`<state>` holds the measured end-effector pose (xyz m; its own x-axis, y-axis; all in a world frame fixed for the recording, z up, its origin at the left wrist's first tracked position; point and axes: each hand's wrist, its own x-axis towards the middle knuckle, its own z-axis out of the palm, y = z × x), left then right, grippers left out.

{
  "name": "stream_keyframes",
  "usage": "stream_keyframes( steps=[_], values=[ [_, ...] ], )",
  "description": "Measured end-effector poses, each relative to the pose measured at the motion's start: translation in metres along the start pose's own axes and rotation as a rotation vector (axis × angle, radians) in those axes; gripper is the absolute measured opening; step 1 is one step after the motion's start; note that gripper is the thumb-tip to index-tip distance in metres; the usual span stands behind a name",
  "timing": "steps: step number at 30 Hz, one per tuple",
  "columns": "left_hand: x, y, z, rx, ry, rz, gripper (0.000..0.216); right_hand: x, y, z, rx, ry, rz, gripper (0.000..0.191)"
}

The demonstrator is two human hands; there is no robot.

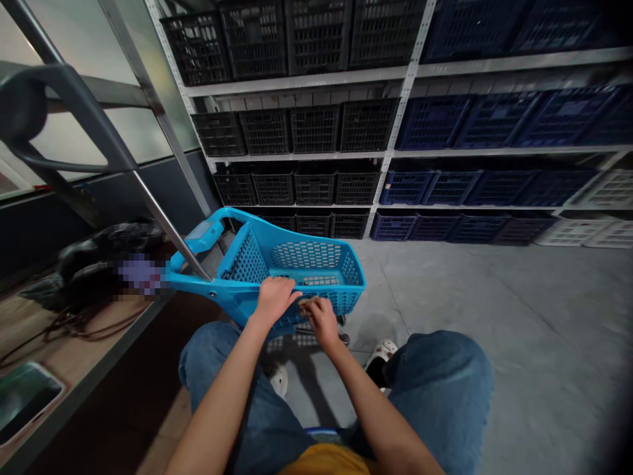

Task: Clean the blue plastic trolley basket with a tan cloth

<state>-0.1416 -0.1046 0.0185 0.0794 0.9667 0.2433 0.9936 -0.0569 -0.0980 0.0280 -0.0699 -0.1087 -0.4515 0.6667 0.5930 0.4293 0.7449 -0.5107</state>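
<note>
A bright blue plastic shopping basket (301,260) on wheels stands on the floor in front of my knees, its inside showing nothing but the perforated bottom. My left hand (275,297) lies over the basket's near rim with the fingers curled onto it. Right beside it, my right hand (320,318) is closed against the near wall just below the rim; whether it pinches anything small I cannot make out. My legs in blue jeans frame the basket, and white shoes show under it.
Metal shelving (405,112) along the back wall carries rows of black crates (316,128) on the left and dark blue crates (494,119) on the right, white ones far right. A bench (59,349) on the left holds a dark bag, cables and a phone. Grey concrete floor (519,316) spreads right.
</note>
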Motion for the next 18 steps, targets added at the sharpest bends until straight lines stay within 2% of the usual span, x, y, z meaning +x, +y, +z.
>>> stream_keyframes(
  steps=[2, 5, 8, 11, 14, 16, 18],
  values=[
    [0.001, -0.001, 0.001, 0.001, 0.003, 0.009, 0.037, -0.01, 0.033, -0.021, -0.006, 0.118, 0.101, 0.024],
    [0.002, -0.002, 0.002, 0.013, 0.016, 0.013, 0.039, -0.021, 0.078, -0.05, -0.029, 0.397, 0.376, 0.016],
    [0.002, -0.003, 0.003, 0.025, 0.031, 0.029, 0.039, -0.02, 0.082, -0.047, -0.022, 0.532, 0.493, 0.015],
    [0.002, -0.004, 0.004, 0.038, 0.039, 0.039, 0.039, -0.015, 0.05, -0.015, 0.001, 0.475, 0.423, 0.017],
    [0.002, -0.006, 0.004, 0.052, 0.042, 0.041, 0.039, -0.015, 0.02, 0.013, 0.005, 0.266, 0.247, 0.019],
    [0.002, -0.007, 0.005, 0.059, 0.047, 0.045, 0.04, -0.021, 0.019, 0.015, 0.001, 0.164, 0.155, 0.02],
    [0.002, -0.007, 0.005, 0.058, 0.049, 0.05, 0.041, -0.028, 0.036, 0.005, 0.017, 0.077, 0.087, 0.021]
  ],
)
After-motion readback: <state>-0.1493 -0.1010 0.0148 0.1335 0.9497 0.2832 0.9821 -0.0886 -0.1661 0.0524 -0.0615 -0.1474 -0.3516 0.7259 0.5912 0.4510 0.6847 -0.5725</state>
